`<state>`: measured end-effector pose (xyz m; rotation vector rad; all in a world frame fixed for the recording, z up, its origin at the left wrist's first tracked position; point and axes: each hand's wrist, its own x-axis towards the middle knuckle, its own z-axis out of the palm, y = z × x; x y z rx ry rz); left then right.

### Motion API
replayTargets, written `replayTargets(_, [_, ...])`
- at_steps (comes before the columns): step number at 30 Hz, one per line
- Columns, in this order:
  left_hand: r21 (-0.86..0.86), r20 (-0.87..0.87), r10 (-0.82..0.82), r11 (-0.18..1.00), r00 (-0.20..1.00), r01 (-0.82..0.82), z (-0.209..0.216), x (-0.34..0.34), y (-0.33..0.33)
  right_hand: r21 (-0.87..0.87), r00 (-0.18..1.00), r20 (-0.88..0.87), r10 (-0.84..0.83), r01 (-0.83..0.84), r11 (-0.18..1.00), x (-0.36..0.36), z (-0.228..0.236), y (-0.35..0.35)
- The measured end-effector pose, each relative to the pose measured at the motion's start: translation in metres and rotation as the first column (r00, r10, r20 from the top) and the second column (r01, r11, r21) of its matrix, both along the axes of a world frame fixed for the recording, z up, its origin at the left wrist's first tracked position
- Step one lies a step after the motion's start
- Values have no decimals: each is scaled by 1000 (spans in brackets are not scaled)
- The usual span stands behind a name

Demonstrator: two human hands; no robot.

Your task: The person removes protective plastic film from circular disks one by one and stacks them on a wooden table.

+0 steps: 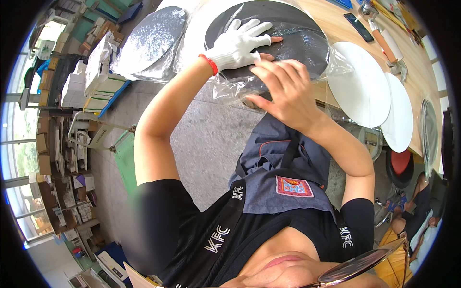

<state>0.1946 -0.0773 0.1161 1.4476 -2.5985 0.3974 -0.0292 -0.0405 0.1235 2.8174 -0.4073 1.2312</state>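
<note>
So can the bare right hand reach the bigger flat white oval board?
Probably yes: the bare right hand is close by, and the bigger flat white oval board lies mostly uncovered. Only some clear, crinkly plastic wrap seems to touch its left edge.

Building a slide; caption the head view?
White-gloved left hand spread on plastic-wrapped black disc; bare right hand at its edge.

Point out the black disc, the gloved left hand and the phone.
Black disc [303, 37]: head view, on its dark face under clear plastic, right of the glove.
Gloved left hand [241, 45]: head view, on the back of the glove.
Phone [358, 27]: head view, mid-screen.
</note>
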Motion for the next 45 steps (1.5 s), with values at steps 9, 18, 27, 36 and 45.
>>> replayTargets(9, [-112,15,-35,993,999,36,-16,10,-6,209,958,-286,14,48,977,38,17,10])
replayTargets(18, [8,-111,-43,999,993,44,3,-3,0,-231,889,16,459,-443,866,4,-30,26])
replayTargets(27, [-5,-154,-57,998,986,56,11,-7,5,303,991,76,114,-132,944,-49,-40,26])
replayTargets(36, [221,-268,18,974,963,43,40,-70,72,133,954,-130,-269,285,949,-83,-43,-7])
replayTargets(45, [200,-368,124,979,922,-52,35,-68,90,81,986,-72,-153,159,984,-77,-28,-12])
